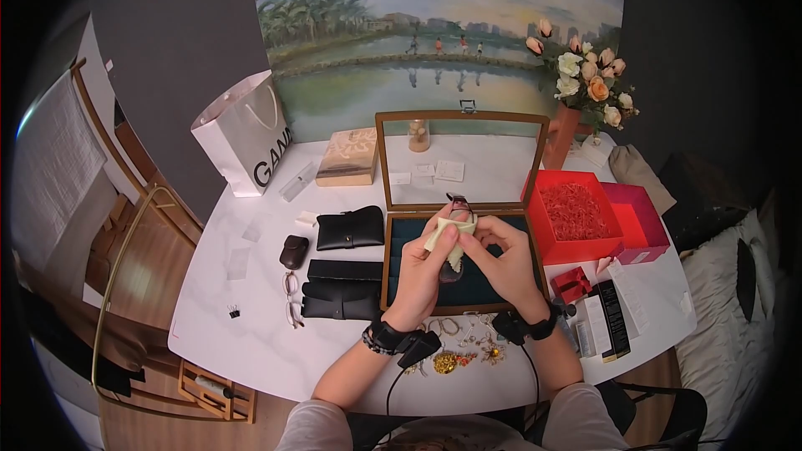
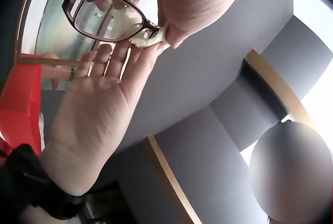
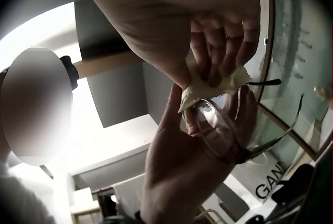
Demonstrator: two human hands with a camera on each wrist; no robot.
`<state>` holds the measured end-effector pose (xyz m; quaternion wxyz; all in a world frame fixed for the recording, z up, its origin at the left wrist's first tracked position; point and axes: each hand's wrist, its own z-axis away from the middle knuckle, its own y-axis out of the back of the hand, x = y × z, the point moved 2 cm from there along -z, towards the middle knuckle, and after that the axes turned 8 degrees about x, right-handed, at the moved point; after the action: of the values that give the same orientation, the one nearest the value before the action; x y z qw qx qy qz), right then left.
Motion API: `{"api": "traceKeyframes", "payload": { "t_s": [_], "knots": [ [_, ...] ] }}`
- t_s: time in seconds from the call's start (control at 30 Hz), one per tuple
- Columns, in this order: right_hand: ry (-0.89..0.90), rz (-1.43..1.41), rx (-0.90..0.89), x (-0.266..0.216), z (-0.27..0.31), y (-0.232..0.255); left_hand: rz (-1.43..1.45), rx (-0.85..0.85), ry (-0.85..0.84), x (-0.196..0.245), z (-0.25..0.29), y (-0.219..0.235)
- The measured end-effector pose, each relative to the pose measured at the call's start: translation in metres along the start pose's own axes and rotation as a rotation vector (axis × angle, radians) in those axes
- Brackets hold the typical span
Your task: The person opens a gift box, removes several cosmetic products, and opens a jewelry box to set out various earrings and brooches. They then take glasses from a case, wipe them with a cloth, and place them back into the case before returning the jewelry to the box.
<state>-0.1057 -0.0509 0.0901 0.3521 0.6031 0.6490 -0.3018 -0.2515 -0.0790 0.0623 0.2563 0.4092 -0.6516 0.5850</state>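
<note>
Both hands are together above an open wooden case point(image 1: 388, 276) with a glass lid and dark green lining. My left hand point(image 1: 415, 276) grips a pair of dark-framed eyeglasses point(image 2: 104, 18). Pinched in my right hand point(image 1: 507, 266) is a pale yellow cloth point(image 3: 221, 86) with a zigzag edge. In the right wrist view the cloth lies over part of one lens, and the right fingers are curled on it. Both temples stick out past the hands there. The left wrist view has the left thumb and right thumb meeting at the cloth near the bridge.
Jewellery point(image 1: 451, 361) lies along the front edge. On the left are black pouches point(image 1: 349, 230), a brown case point(image 1: 294, 251), another pair of glasses point(image 1: 291, 296) and a paper bag point(image 1: 238, 138). A red box point(image 1: 576, 242) and a flower vase point(image 1: 561, 138) stand on the right.
</note>
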Motion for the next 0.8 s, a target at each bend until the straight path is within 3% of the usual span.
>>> {"api": "traceKeyframes", "payload": {
  "t_s": [0.07,0.17,0.27,0.33,0.47,0.63,0.8],
  "knots": [
    [-0.031,-0.101,-0.157,0.001,0.001,-0.001,-0.039,-0.027,-0.045,0.003,0.001,-0.002],
    [-0.103,-0.222,-0.235,0.007,0.003,-0.001,-0.095,-0.011,0.037,0.012,0.004,-0.011],
    [-0.182,-0.346,-0.179,-0.003,0.007,-0.005,-0.033,-0.019,-0.012,0.009,0.001,-0.011],
    [-0.202,-0.358,-0.202,-0.001,0.008,-0.004,-0.133,-0.168,0.21,-0.006,-0.003,0.008],
    [-0.242,-0.408,-0.269,0.001,0.007,-0.002,-0.131,-0.219,0.141,0.001,-0.002,0.003],
    [-0.259,-0.233,-0.221,0.006,0.007,-0.001,-0.065,-0.085,0.002,0.01,0.0,-0.008],
    [-0.295,-0.028,-0.226,0.008,0.008,-0.001,-0.059,-0.099,0.063,0.001,-0.003,0.001]
  ]
}}
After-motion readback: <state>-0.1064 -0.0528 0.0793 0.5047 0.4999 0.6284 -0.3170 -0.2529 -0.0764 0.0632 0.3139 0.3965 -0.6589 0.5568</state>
